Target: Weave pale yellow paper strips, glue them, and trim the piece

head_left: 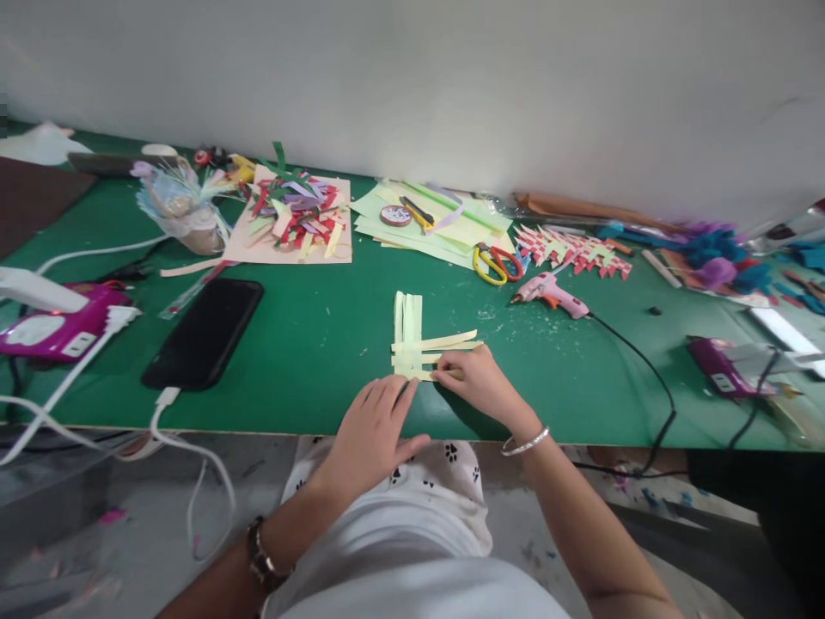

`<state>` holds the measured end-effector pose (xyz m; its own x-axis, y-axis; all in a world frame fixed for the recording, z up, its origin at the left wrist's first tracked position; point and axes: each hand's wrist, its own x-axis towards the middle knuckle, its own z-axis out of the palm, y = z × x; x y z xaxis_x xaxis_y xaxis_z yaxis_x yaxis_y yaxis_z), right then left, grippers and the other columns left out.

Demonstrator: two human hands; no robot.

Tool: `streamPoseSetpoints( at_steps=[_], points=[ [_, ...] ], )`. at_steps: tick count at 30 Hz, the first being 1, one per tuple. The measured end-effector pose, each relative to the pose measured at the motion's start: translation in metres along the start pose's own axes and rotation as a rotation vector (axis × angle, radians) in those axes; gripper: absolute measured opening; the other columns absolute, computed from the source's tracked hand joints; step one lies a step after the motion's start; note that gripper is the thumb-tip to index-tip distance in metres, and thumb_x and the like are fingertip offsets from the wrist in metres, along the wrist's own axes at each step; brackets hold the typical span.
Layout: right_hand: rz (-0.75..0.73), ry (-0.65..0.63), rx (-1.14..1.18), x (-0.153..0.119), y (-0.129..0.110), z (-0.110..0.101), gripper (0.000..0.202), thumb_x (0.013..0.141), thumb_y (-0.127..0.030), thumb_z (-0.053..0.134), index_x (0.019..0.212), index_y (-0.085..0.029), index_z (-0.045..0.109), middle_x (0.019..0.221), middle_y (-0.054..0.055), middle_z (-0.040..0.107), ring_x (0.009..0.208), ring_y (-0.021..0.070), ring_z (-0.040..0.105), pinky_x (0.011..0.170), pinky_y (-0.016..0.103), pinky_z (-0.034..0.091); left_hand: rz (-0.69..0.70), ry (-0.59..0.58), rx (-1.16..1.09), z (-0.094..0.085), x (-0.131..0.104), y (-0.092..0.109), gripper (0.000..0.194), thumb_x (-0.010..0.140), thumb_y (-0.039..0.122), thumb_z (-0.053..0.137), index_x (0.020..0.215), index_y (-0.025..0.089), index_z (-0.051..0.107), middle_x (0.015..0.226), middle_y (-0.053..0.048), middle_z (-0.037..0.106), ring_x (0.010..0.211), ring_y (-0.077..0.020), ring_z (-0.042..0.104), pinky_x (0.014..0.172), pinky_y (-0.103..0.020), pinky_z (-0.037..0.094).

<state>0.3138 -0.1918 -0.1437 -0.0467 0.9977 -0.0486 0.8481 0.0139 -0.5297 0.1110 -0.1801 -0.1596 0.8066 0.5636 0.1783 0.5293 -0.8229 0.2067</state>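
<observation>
Pale green and yellow paper strips [407, 331] lie crossed over each other on the green table, some upright and others pointing right. My left hand [377, 425] rests at their lower left, fingers stretched out and fingertips on the lower edge of the strips. At the lower right, my right hand [477, 378] has its thumb and fingers pinched on the end of a yellow paper strip [455, 375]. Part of the lowest strips is hidden by my fingers.
A pink glue gun [553, 294] with a black cord lies to the right, below yellow-and-red scissors [498, 264]. Colored paper scraps cover a pink sheet [336, 193] at the back. A black phone [204, 334] on a white cable lies left. Green paper sheets [444, 242] lie behind.
</observation>
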Motion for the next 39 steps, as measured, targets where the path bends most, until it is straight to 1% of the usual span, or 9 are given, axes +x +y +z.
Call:
streamPoseSetpoints(
  at_steps=[4,8,11,16,21,26,33,36,39],
  points=[
    [-0.059,-0.015,-0.097,0.001,0.0,0.001,0.018,0.083,-0.031,0.054,0.069,-0.019,0.057,0.055,-0.005,0.056,0.054,0.0109,0.047,0.078,0.03,0.025,-0.065,0.13,-0.07,-0.014,0.01,-0.019,0.037,0.091,0.036,0.038,0.121,0.015,0.046,0.11,-0.013,0.053,0.099,-0.0237,0.052,0.079,-0.037,0.045],
    [-0.107,-0.025,-0.159,0.002,0.001,-0.001,0.017,0.084,-0.032,0.053,0.072,-0.019,0.056,0.056,-0.004,0.056,0.055,0.011,0.045,0.078,0.03,0.023,0.043,0.035,-0.091,-0.017,0.024,-0.032,0.023,0.09,0.028,0.044,0.106,0.016,0.056,0.097,-0.008,0.056,0.088,-0.0202,0.054,0.073,-0.033,0.045],
    [-0.132,-0.028,-0.18,0.002,0.001,-0.003,0.017,0.084,-0.03,0.051,0.072,-0.019,0.055,0.058,-0.004,0.058,0.055,0.0103,0.045,0.08,0.031,0.022,0.051,-0.011,-0.087,-0.013,0.03,-0.034,0.018,0.087,0.025,0.05,0.098,0.015,0.06,0.092,-0.007,0.056,0.085,-0.0199,0.053,0.073,-0.032,0.044],
    [-0.162,-0.028,-0.171,0.0,0.004,-0.003,0.011,0.085,-0.025,0.049,0.079,-0.02,0.056,0.065,-0.004,0.062,0.058,0.0101,0.049,0.086,0.033,0.019,0.066,-0.028,-0.028,-0.009,0.032,-0.034,0.018,0.089,0.027,0.048,0.094,0.016,0.061,0.089,-0.006,0.057,0.081,-0.019,0.052,0.07,-0.032,0.042],
    [-0.153,-0.068,-0.102,0.0,0.008,-0.004,0.013,0.089,-0.026,0.046,0.085,-0.02,0.057,0.06,-0.006,0.058,0.051,0.0081,0.044,0.081,0.03,0.023,0.081,-0.006,-0.006,-0.009,0.031,-0.035,0.023,0.092,0.024,0.041,0.092,0.016,0.062,0.089,-0.006,0.059,0.08,-0.0182,0.053,0.069,-0.031,0.042],
    [-0.13,-0.108,0.006,0.0,0.011,-0.008,0.015,0.089,-0.028,0.046,0.084,-0.021,0.058,0.059,-0.007,0.054,0.053,0.0076,0.044,0.081,0.029,0.025,0.034,-0.005,-0.105,-0.011,0.03,-0.037,0.022,0.092,0.025,0.041,0.097,0.016,0.061,0.093,-0.006,0.06,0.086,-0.018,0.054,0.072,-0.03,0.043],
    [-0.153,-0.121,0.059,0.0,0.014,-0.007,0.018,0.09,-0.03,0.044,0.085,-0.021,0.059,0.058,-0.008,0.05,0.053,0.0078,0.043,0.083,0.03,0.026,0.0,-0.022,-0.196,-0.009,0.029,-0.042,0.017,0.09,0.024,0.045,0.097,0.018,0.06,0.095,-0.004,0.06,0.089,-0.0177,0.053,0.075,-0.03,0.043],
    [-0.154,-0.117,0.059,0.001,0.013,-0.006,0.017,0.09,-0.028,0.045,0.084,-0.021,0.058,0.058,-0.007,0.051,0.053,0.0078,0.043,0.083,0.029,0.026,0.002,-0.022,-0.154,-0.013,0.03,-0.041,0.016,0.089,0.019,0.045,0.095,0.018,0.06,0.094,-0.004,0.061,0.087,-0.0172,0.054,0.07,-0.029,0.042],
    [-0.167,-0.11,0.036,0.001,0.012,-0.005,0.015,0.089,-0.025,0.045,0.083,-0.02,0.058,0.058,-0.007,0.051,0.052,0.0077,0.042,0.081,0.029,0.026,0.041,-0.018,-0.012,-0.016,0.031,-0.036,0.015,0.087,0.017,0.045,0.091,0.018,0.06,0.09,-0.004,0.062,0.082,-0.018,0.055,0.066,-0.029,0.04]
  ],
)
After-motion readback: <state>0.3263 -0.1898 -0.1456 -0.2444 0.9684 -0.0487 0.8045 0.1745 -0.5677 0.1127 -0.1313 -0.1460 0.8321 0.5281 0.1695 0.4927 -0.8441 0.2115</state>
